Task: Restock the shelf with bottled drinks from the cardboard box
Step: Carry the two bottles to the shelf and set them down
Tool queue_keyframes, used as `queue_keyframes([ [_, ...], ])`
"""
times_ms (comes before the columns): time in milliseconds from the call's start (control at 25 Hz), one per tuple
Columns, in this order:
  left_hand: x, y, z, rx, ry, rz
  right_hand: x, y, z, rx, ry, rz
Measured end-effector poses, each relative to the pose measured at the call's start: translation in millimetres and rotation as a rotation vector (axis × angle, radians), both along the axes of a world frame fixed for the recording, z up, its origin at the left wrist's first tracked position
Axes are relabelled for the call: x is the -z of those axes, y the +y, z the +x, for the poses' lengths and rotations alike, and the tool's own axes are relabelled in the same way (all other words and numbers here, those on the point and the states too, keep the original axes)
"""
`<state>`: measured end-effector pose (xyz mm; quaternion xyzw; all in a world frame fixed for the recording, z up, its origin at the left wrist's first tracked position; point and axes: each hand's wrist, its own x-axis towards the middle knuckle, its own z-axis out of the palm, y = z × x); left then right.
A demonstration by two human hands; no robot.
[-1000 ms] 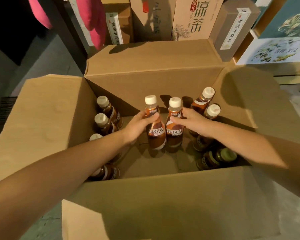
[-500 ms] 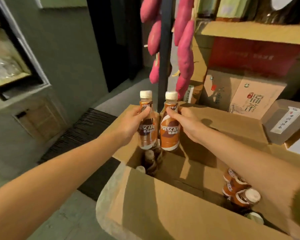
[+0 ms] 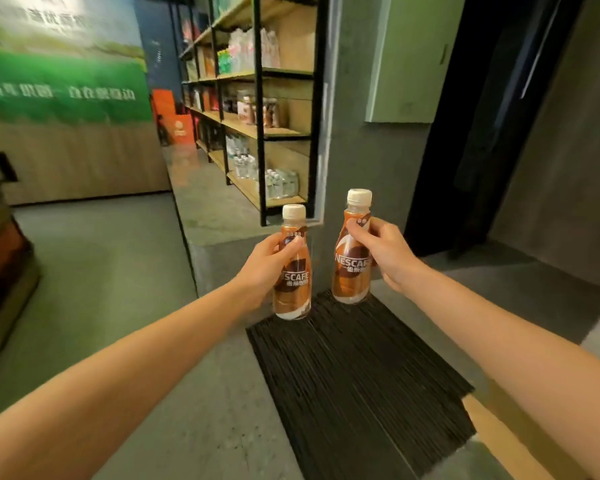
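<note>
My left hand (image 3: 262, 268) grips a brown coffee bottle (image 3: 292, 275) with a white cap, held upright in front of me. My right hand (image 3: 385, 252) grips a second, matching coffee bottle (image 3: 352, 251), a little higher and to the right. Ahead and to the left stands the black-framed wooden shelf (image 3: 267, 133) with rows of bottled drinks on several levels. Only a corner of the cardboard box (image 3: 499, 431) shows at the lower right.
A black ribbed floor mat (image 3: 354, 382) lies under my arms. A grey concrete pillar (image 3: 361, 161) stands right behind the bottles, a dark doorway (image 3: 482, 116) to its right. A low display stand (image 3: 0, 271) sits at the far left on grey floor.
Both hands lifted the two bottles out of the box. The view swung left from the box to the aisle with the shelf.
</note>
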<state>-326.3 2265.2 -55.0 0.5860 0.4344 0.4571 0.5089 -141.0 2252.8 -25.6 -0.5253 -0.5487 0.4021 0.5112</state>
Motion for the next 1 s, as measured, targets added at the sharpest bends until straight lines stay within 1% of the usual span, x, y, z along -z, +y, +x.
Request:
queue_keyframes([
  [80,-6,36,-71,-0.096,0.026,0.052,-3,49,-68,-0.078,0.015,0.032],
  [240,-25,108,-198,-0.227,0.089,0.090,-11,142,-197,-0.166,0.024,0.048],
  [440,-39,201,-313,-0.332,0.092,0.119,-14,253,-313,-0.250,-0.014,0.051],
  [600,-39,287,-369,-0.405,0.048,0.113,-9,351,-377,-0.291,-0.008,0.060],
  [760,-39,399,-410,-0.447,0.036,0.142,-5,470,-429,-0.344,0.016,0.096],
  [840,-43,468,-427,-0.469,0.028,0.135,-12,540,-450,-0.359,0.013,0.106],
  [880,-46,489,-433,-0.475,0.037,0.119,-16,563,-456,-0.358,0.009,0.101],
  [1000,-59,581,-457,-0.484,0.037,0.147,-33,661,-484,-0.379,0.018,0.140],
])
